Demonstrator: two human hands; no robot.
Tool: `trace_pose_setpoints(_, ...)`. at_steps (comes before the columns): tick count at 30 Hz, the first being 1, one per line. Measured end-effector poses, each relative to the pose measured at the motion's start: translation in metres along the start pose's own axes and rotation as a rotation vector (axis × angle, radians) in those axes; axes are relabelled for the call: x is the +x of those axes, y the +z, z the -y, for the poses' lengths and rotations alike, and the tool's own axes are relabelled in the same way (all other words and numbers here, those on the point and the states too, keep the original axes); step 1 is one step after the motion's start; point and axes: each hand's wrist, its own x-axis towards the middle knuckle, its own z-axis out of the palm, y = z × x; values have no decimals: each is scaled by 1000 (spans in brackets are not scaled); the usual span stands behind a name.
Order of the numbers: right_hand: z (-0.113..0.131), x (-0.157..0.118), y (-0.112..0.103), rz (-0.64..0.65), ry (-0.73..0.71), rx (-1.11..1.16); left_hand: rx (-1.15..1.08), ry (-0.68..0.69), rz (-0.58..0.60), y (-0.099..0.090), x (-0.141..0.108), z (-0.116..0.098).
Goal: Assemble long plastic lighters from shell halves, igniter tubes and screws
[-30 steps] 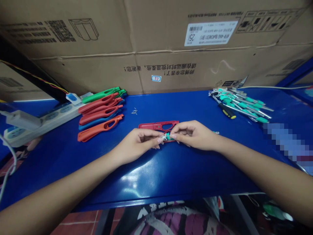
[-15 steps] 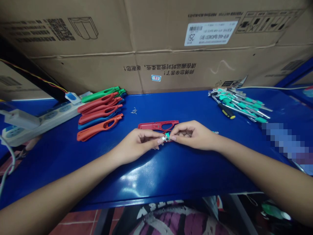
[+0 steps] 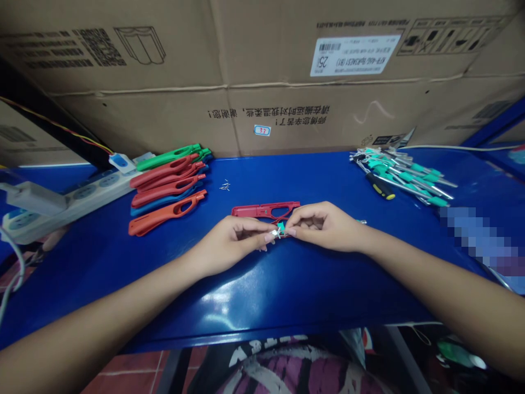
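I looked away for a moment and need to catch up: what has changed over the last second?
Very little: the small white piece in the left hand's fingertips shows whiter and more plainly, perhaps turned slightly. Nothing was visibly taken up or let go. The right hand stays pinched at the teal part; the red shell and orange handle lie as before.

Over on the left of the table (image 3: pixel 270 290), handle casings (image 3: pixel 158 220) lie beside a power strip (image 3: pixel 77 202), screws (image 3: pixel 225 186) just right of them, rods (image 3: pixel 410 176) at the far right. A casing half (image 3: pixel 250 210) sits just beyond the left hand (image 3: pixel 232 242); a carton (image 3: pixel 266 60) stands behind everything.
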Motion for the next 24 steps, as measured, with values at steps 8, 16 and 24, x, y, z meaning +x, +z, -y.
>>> trace_pose_setpoints(8,0,0,1,-7,-20,2,-12,31,14,2,1,-1)
trace_pose_setpoints(16,2,0,1,13,-22,-25,16,44,24,1,0,0)
trace_pose_setpoints(24,2,0,0,20,-18,-21,18,54,36,0,0,1)
